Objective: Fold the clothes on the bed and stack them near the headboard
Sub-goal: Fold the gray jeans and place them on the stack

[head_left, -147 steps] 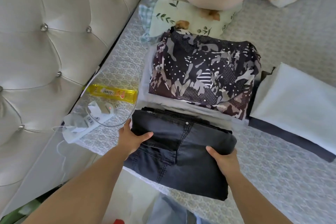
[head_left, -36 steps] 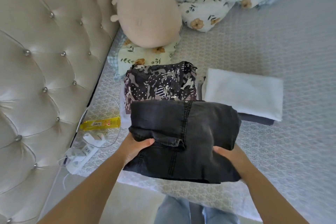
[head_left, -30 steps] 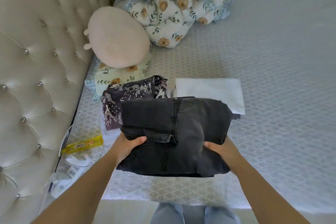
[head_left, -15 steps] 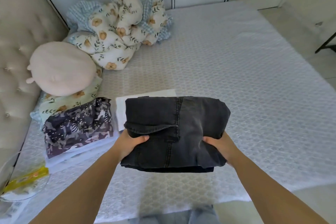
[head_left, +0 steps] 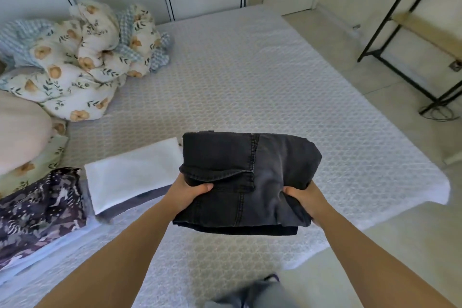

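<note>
Bed, hands w/ jeans, flat

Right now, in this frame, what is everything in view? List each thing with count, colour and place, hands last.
Folded jeans: one, dark grey, held above the bed's near edge.
White folded garment: one, on a grey one, left of the jeans.
Patterned folded garment: one, dark purple camouflage print, far left, topping a pile.
Floral bedding: one bundle, cream and blue, far left corner.
Round cushion: one, pale pink, left edge.
Bed: one, white textured cover.
Metal shelf: one, black, right.
Left hand: grips jeans' left side.
Right hand: grips jeans' right side.
</note>
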